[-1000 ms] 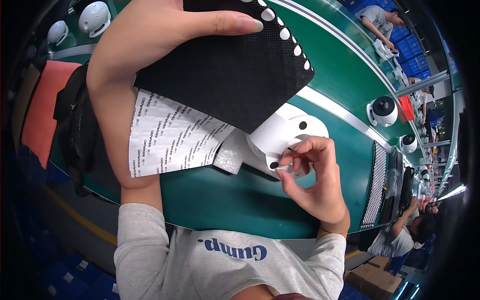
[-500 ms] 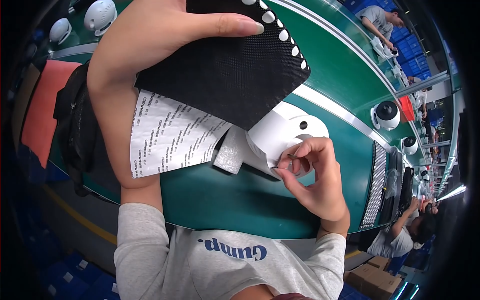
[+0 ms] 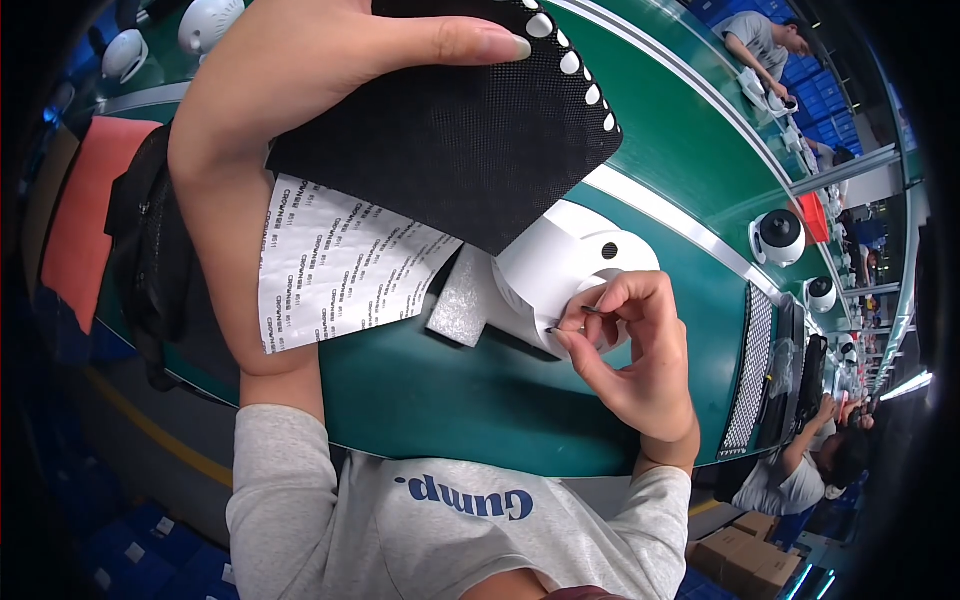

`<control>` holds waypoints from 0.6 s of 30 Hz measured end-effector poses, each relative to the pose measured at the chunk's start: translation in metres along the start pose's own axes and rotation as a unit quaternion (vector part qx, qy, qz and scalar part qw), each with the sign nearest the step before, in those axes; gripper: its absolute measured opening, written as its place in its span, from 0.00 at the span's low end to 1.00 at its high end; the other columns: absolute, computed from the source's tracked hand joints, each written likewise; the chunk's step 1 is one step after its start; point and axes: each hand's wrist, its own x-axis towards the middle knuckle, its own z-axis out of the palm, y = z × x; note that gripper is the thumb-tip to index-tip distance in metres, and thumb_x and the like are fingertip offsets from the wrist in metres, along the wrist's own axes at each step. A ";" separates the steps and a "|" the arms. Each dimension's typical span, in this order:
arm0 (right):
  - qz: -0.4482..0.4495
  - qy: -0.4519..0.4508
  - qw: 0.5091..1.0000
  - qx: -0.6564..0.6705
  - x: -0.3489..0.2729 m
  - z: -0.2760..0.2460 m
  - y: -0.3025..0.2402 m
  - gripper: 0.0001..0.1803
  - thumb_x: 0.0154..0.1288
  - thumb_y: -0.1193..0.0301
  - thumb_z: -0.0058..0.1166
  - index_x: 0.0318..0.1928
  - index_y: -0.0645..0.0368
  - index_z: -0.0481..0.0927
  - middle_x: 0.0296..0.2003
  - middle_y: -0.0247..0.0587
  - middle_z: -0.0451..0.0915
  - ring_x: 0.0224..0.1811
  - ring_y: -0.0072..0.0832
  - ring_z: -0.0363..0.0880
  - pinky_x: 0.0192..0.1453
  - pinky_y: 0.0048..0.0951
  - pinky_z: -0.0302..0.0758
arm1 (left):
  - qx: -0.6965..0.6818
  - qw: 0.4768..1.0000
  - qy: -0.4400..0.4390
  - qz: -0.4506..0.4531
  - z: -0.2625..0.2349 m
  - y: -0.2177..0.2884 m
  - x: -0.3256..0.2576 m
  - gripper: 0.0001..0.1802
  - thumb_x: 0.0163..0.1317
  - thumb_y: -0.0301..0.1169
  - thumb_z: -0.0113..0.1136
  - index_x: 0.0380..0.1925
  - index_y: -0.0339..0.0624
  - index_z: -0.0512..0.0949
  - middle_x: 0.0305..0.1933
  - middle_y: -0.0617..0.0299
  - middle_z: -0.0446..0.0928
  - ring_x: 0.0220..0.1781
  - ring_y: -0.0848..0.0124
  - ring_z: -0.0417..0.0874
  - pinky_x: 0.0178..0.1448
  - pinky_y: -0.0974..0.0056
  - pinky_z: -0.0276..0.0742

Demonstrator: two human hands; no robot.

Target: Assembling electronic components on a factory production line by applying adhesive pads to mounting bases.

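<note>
My left hand [image 3: 290, 75] grips a black mesh sheet [image 3: 440, 150], its thumb lying across the top. Along the sheet's right edge runs a row of white rounded spots. Out from under it hangs white printed backing paper [image 3: 335, 270], near my left forearm. Below the sheet, a white rounded device housing [image 3: 560, 255] with a round black dot rests on the green table, partly covered. My right hand [image 3: 640, 360] is at the housing's near end, thumb and forefinger pinching a small dark piece [image 3: 555, 330]. A pale grey foam block [image 3: 460, 305] sits left of the housing.
Beyond the table runs a green conveyor [image 3: 690, 120] with white devices, one with a black front [image 3: 778, 237]. A black bag [image 3: 145, 240] and red sheet [image 3: 85, 220] are at left. A perforated strip [image 3: 748, 370] lies at the right edge. Other people work at right.
The devices on the conveyor have shifted slightly to the right. My right hand has barely moved, still pinching at the housing; the left hand and black sheet have hardly moved.
</note>
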 end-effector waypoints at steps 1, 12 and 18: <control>-0.003 0.000 1.000 -0.005 0.000 0.000 -0.001 0.17 0.51 0.83 0.53 0.37 0.60 0.60 0.29 0.36 0.74 0.25 0.16 0.70 0.26 0.15 0.64 | -0.004 1.000 0.001 0.000 -0.002 0.000 -0.001 0.15 0.48 0.27 0.63 0.34 0.29 0.74 0.33 0.58 0.77 0.32 0.75 0.75 0.38 0.75 0.70; 0.057 0.013 0.997 -0.045 0.009 0.004 -0.008 0.18 0.47 0.84 0.56 0.30 0.59 0.59 0.24 0.34 0.71 0.24 0.14 0.66 0.27 0.14 0.63 | -0.040 0.999 0.012 0.006 0.003 0.006 0.007 0.14 0.48 0.26 0.63 0.34 0.29 0.75 0.32 0.59 0.77 0.31 0.75 0.76 0.38 0.75 0.70; 0.075 0.005 0.997 -0.029 0.015 0.008 -0.013 0.18 0.47 0.84 0.56 0.30 0.59 0.58 0.24 0.33 0.67 0.24 0.14 0.64 0.28 0.14 0.63 | 0.207 0.778 0.193 -0.561 0.020 0.054 0.027 0.14 0.48 0.27 0.63 0.35 0.31 0.75 0.33 0.59 0.78 0.32 0.75 0.76 0.38 0.76 0.70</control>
